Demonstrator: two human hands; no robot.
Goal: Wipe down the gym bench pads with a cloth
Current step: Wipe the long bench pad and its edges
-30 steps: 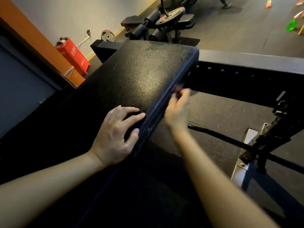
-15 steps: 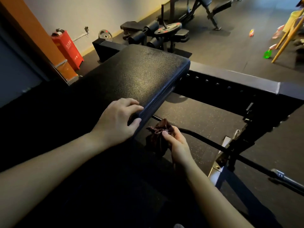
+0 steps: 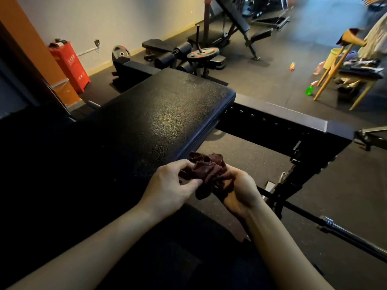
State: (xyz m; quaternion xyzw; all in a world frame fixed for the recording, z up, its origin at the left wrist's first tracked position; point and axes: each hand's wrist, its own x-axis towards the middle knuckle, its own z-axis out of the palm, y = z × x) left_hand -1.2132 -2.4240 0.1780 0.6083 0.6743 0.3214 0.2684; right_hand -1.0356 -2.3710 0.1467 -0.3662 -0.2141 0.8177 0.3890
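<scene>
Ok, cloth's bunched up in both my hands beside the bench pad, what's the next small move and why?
Probably spread the cloth flat over your right hand. It is crumpled between that and your left hand, beside the bench pad; a flat face should wipe better.

Bare forearms [image 3: 94,243], left grip [image 3: 167,185], right grip [image 3: 238,191]

One view only, worn on my head, wide-angle, tilted forward and down. My forearms come in from the bottom edge. Left hand [image 3: 169,191] and right hand [image 3: 238,191], both gripping the cloth [image 3: 206,170], sit close at lower centre. The bench [image 3: 167,114] fills mid-frame, and the gym floor [image 3: 272,80] recedes to the upper right.
</scene>
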